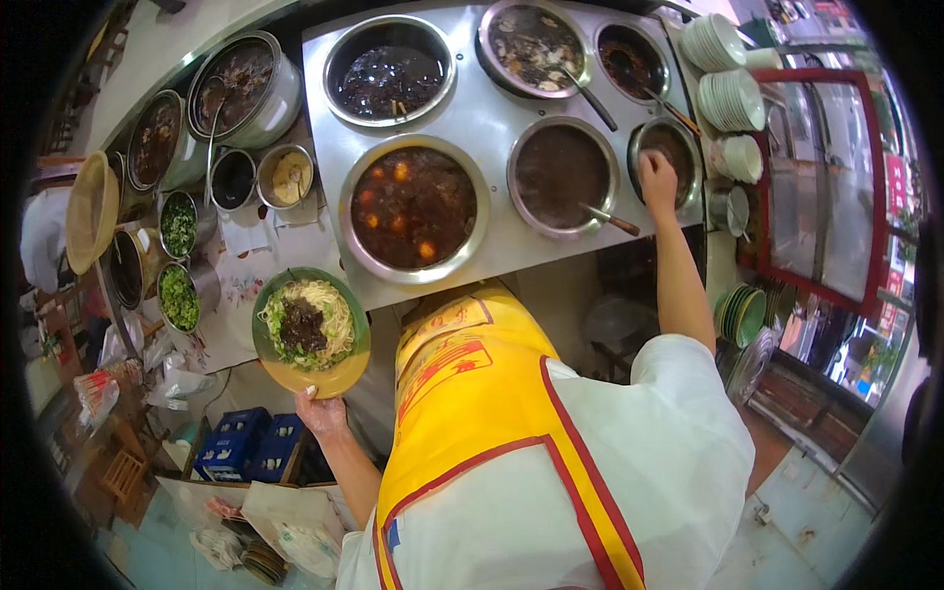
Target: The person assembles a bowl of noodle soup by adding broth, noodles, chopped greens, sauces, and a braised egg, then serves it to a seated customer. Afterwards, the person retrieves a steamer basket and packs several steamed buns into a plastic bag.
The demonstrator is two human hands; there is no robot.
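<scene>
My left hand [322, 414] grips the near rim of a green and yellow plate [346, 372], thumb on top. Noodles [332, 317] lie on it, topped with dark minced sauce [302, 324] and ringed by chopped greens. My right hand [658, 181] is over a small round pot of brown sauce [675, 147] at the right end of the steel counter. Its fingers are curled, and whatever they may hold is hidden. Beside that pot stands a larger pot of brown liquid [562, 173] with a wooden-handled ladle [616, 221].
Eggs in dark broth fill a large pot [413, 210] on the steel counter [487, 254]. Metal cups of chopped greens [179, 295] and a cup of pale paste [290, 177] are at left. Stacked white bowls [730, 103] and a red-framed glass cabinet [818, 192] stand at right.
</scene>
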